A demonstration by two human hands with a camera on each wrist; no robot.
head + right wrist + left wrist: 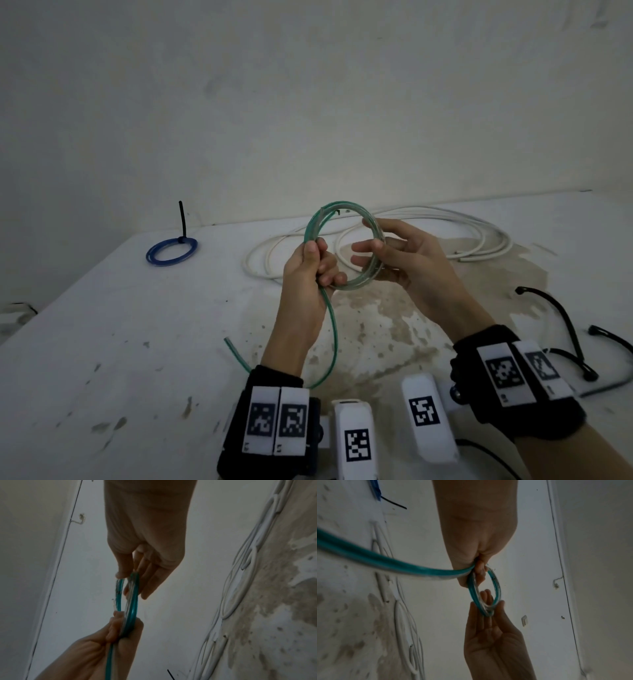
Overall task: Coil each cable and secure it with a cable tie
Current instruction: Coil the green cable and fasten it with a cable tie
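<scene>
A green translucent cable (310,226) is wound into a small coil and held upright above the table (137,342). My left hand (317,257) grips the coil's left side, fingers curled round the strands. From that fist a loose tail (335,342) hangs down and curves back to a free end (228,342). My right hand (373,240) holds the coil's right side, thumb outside the ring and fingers reaching through it. The left wrist view shows the coil (472,593) between both hands. In the right wrist view the strands (132,601) run from thumb to fist.
A blue coil (149,255) lies at the far left, bound with a black tie (182,219) whose tail stands up. A long white cable (503,240) sprawls loose behind my hands. Several black cable ties (570,329) lie at the right edge.
</scene>
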